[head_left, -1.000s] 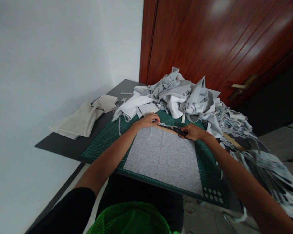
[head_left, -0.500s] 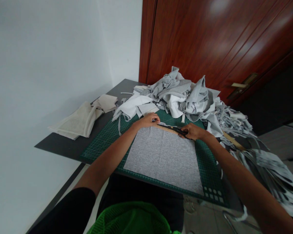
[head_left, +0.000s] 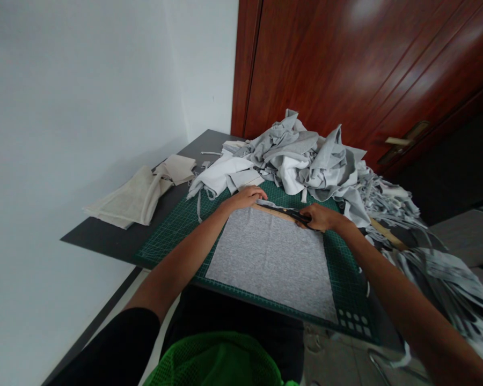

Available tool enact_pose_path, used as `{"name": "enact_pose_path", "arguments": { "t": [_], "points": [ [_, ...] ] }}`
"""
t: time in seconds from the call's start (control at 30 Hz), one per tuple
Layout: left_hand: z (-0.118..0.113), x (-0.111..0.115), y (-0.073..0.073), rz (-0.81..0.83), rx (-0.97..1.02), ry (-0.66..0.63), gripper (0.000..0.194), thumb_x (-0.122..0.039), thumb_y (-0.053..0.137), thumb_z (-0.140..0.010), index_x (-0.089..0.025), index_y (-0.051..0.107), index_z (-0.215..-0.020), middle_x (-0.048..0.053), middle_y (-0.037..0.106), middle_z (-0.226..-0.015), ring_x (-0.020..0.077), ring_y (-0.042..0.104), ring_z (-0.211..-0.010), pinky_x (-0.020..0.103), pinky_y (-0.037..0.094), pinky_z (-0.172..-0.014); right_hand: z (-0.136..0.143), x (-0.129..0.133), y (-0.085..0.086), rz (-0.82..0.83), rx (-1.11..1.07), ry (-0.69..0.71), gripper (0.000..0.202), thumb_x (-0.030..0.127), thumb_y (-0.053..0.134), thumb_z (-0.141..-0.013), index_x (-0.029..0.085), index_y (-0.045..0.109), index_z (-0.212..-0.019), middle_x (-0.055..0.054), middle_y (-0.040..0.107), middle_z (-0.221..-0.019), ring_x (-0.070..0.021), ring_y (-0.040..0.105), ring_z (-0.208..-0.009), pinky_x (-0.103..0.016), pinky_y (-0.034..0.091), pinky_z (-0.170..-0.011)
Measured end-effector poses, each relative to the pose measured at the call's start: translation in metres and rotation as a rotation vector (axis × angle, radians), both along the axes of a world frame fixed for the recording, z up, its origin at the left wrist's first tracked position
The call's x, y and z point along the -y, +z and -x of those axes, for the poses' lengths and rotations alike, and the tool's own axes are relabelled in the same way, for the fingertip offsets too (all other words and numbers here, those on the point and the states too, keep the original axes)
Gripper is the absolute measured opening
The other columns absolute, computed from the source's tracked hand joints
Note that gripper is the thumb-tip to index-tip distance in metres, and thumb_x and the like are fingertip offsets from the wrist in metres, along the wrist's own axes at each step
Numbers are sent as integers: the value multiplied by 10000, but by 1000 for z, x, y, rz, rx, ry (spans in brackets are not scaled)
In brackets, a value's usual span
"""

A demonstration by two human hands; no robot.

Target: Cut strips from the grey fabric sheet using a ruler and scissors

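A piece of grey fabric (head_left: 271, 262) lies flat on a green cutting mat (head_left: 165, 236). A wooden ruler (head_left: 273, 213) lies across the fabric's far edge. My left hand (head_left: 247, 197) rests at the ruler's left end, fingers stretched out over the fabric edge; its thumb is hard to make out. My right hand (head_left: 317, 217) is closed round the handles of black scissors (head_left: 287, 212). Their blades point left along the ruler, next to a narrow strip of fabric on the far side.
A heap of grey and white fabric scraps (head_left: 293, 155) covers the table's far side. Folded cream cloth (head_left: 132, 198) lies at the left. Thin cut strips (head_left: 390, 198) and a stack of fabric pieces (head_left: 446, 289) are at the right. A wooden door (head_left: 326, 64) stands behind.
My left fingers have gone from a pinch at the fabric edge to stretched out over it. The scissors remain in my right hand along the ruler. The view has shifted slightly.
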State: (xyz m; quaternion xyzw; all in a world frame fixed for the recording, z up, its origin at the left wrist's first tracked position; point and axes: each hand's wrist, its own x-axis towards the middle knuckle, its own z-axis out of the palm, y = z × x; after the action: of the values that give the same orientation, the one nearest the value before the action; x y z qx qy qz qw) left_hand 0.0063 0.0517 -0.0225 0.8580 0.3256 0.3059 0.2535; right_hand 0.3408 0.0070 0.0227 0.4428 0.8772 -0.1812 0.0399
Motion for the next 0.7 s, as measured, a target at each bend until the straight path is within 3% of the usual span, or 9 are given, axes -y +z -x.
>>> {"name": "enact_pose_path", "arguments": {
  "t": [0.7],
  "points": [
    [2, -2, -1, -73, 23, 19, 342, -102, 474, -913, -193, 802, -946, 8, 734, -850, 177, 669, -874, 329, 489, -943, 13, -6, 1, -35, -3, 62, 359, 518, 648, -874, 232, 574, -670, -37, 633, -632, -169, 500, -574, -333, 303, -582]
  ]
}}
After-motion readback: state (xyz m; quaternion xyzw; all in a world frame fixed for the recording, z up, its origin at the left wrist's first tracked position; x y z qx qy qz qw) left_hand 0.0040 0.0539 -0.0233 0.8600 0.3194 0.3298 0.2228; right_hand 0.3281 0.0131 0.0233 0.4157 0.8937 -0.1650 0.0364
